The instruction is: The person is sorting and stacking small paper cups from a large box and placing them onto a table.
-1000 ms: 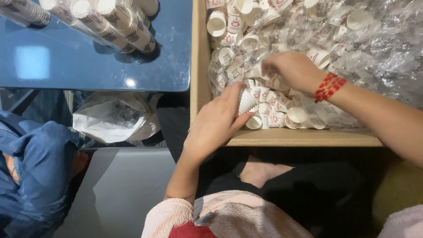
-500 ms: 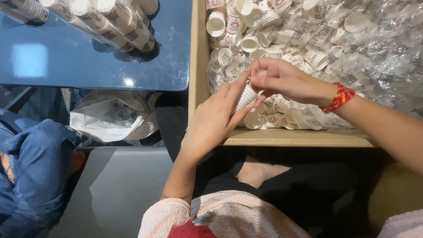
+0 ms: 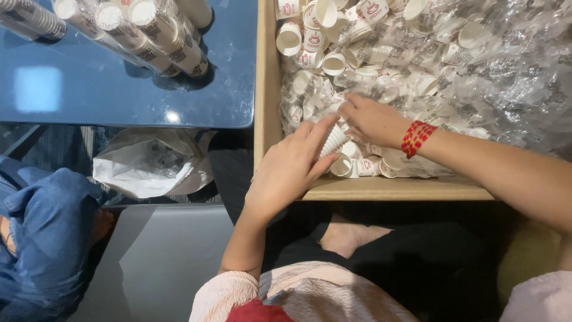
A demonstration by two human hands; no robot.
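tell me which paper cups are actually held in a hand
The short white stack gripped by the left hand, at the box's near edge; the other cups lie loose.

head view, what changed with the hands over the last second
The right hand swung from the loose cups at the right across to the white cup stack and now lies on the cups beside it. The left hand kept holding that stack. The cardboard box and blue table stayed put.

A cardboard box (image 3: 266, 107) stands right of the blue bench (image 3: 119, 83), holding clear plastic wrap (image 3: 506, 71) crumpled over white paper cups with small red printed marks (image 3: 290, 9). On the bench lie plastic-wrapped cup sleeves (image 3: 161, 36). Below it sits a white bag (image 3: 149, 164), possibly plastic.
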